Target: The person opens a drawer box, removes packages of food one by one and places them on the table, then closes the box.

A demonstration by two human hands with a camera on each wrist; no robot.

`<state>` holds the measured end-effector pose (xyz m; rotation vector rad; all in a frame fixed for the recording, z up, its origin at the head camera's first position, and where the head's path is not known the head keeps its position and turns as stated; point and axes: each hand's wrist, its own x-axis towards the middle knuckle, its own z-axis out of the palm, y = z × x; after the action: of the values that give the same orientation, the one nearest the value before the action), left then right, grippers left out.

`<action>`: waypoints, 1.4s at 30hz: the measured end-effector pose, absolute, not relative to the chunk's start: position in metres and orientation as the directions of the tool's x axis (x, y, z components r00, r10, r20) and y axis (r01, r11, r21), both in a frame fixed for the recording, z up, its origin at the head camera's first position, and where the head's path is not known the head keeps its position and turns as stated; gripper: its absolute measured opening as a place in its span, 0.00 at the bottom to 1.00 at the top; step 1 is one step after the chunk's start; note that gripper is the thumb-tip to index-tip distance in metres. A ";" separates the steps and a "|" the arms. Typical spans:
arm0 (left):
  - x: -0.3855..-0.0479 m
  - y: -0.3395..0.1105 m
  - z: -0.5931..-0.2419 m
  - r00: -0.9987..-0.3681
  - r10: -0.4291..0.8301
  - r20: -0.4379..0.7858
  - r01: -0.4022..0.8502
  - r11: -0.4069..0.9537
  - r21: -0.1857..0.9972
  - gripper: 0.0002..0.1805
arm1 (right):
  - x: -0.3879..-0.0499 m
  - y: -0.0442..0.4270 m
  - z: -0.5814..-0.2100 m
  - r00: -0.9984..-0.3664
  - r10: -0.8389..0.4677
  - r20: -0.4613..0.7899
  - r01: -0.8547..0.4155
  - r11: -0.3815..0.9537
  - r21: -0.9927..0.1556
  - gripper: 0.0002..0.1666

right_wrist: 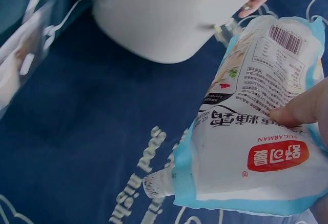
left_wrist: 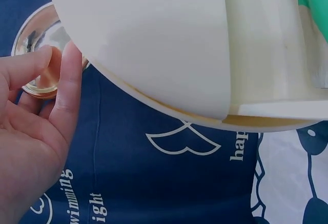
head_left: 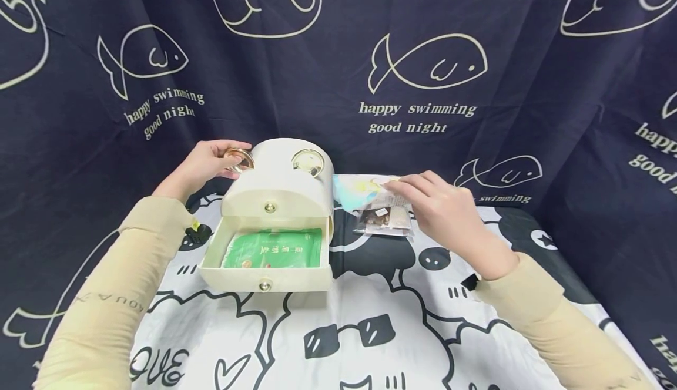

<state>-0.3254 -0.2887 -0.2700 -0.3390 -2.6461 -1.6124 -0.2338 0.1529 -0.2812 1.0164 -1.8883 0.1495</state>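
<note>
A white storage box (head_left: 285,184) with a rounded top and two round gold discs stands on the table. My left hand (head_left: 203,164) holds the left gold disc (left_wrist: 43,39) at the box's side, thumb in front and other fingers partly behind it. The box's lower drawer (head_left: 222,276) is pulled out, and a green packet (head_left: 285,249) lies in it. To the right of the box, my right hand (head_left: 444,208) grips a white and light-blue spouted pouch (right_wrist: 246,152), thumb across its printed face. The pouch's cap (right_wrist: 158,184) points away from the box.
Below the pouch, a clear packet with dark contents (head_left: 385,219) is on the table. The right disc (head_left: 308,163) sits on the box's right side. A patterned black-and-white cloth (head_left: 365,296) covers the table, with a dark blue curtain (head_left: 317,84) behind.
</note>
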 end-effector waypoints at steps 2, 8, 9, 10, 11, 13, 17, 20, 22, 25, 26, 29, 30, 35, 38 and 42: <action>-0.324 -0.289 -0.269 -0.976 0.169 0.137 0.201 0.452 0.869 0.22 | -0.237 0.160 -0.284 -0.206 -0.586 0.784 -0.700 0.648 0.301 0.30; -0.322 -0.289 -0.266 -0.971 0.170 0.168 0.226 0.420 0.879 0.21 | -0.251 0.179 -0.296 -0.212 -0.583 0.784 -0.690 0.658 0.302 0.32; -0.322 -0.290 -0.266 -0.969 0.176 0.173 0.231 0.403 0.886 0.21 | -0.253 0.183 -0.298 -0.216 -0.582 0.784 -0.685 0.662 0.303 0.32; -0.321 -0.290 -0.265 -0.968 0.179 0.177 0.235 0.387 0.892 0.20 | -0.255 0.186 -0.300 -0.218 -0.580 0.785 -0.681 0.667 0.303 0.33; -0.321 -0.291 -0.265 -0.967 0.180 0.179 0.235 0.372 0.898 0.20 | -0.258 0.189 -0.302 -0.222 -0.578 0.785 -0.677 0.671 0.303 0.33; -0.320 -0.291 -0.265 -0.966 0.185 0.180 0.235 0.349 0.907 0.19 | -0.262 0.194 -0.307 -0.229 -0.572 0.788 -0.666 0.682 0.302 0.32; -0.320 -0.290 -0.266 -0.964 0.191 0.182 0.237 0.317 0.918 0.18 | -0.270 0.202 -0.318 -0.242 -0.553 0.797 -0.653 0.701 0.287 0.32; -0.322 -0.291 -0.268 -0.964 0.191 0.187 0.239 0.303 0.923 0.17 | -0.275 0.207 -0.326 -0.248 -0.537 0.806 -0.641 0.715 0.279 0.32; -0.322 -0.291 -0.270 -0.963 0.188 0.190 0.241 0.297 0.924 0.17 | -0.279 0.210 -0.331 -0.250 -0.526 0.813 -0.632 0.725 0.274 0.31; -0.322 -0.291 -0.270 -0.962 0.188 0.196 0.245 0.293 0.924 0.16 | -0.286 0.215 -0.337 -0.253 -0.509 0.823 -0.619 0.739 0.267 0.29; -0.322 -0.291 -0.270 -0.962 0.186 0.198 0.247 0.295 0.923 0.16 | -0.288 0.217 -0.340 -0.255 -0.503 0.826 -0.615 0.743 0.263 0.29; -0.321 -0.290 -0.269 -0.963 0.180 0.198 0.246 0.303 0.921 0.16 | -0.295 0.223 -0.347 -0.264 -0.488 0.832 -0.605 0.755 0.251 0.29; -0.321 -0.289 -0.269 -0.965 0.175 0.198 0.245 0.311 0.918 0.16 | -0.297 0.225 -0.349 -0.269 -0.484 0.832 -0.600 0.760 0.248 0.29; -0.321 -0.289 -0.269 -0.970 0.151 0.192 0.232 0.321 0.918 0.16 | -0.305 0.236 -0.363 -0.309 -0.468 0.828 -0.576 0.785 0.229 0.31; -0.322 -0.289 -0.270 -0.972 0.137 0.189 0.224 0.324 0.919 0.17 | -0.309 0.243 -0.372 -0.331 -0.464 0.822 -0.566 0.794 0.220 0.32; -0.322 -0.288 -0.272 -0.975 0.118 0.186 0.215 0.326 0.921 0.17 | -0.316 0.252 -0.386 -0.353 -0.479 0.804 -0.553 0.800 0.234 0.34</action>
<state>-0.3221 -0.2880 -0.2719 -0.3131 -2.4875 -1.7479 -0.3157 0.2525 -0.3859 0.7686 -2.0093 0.0948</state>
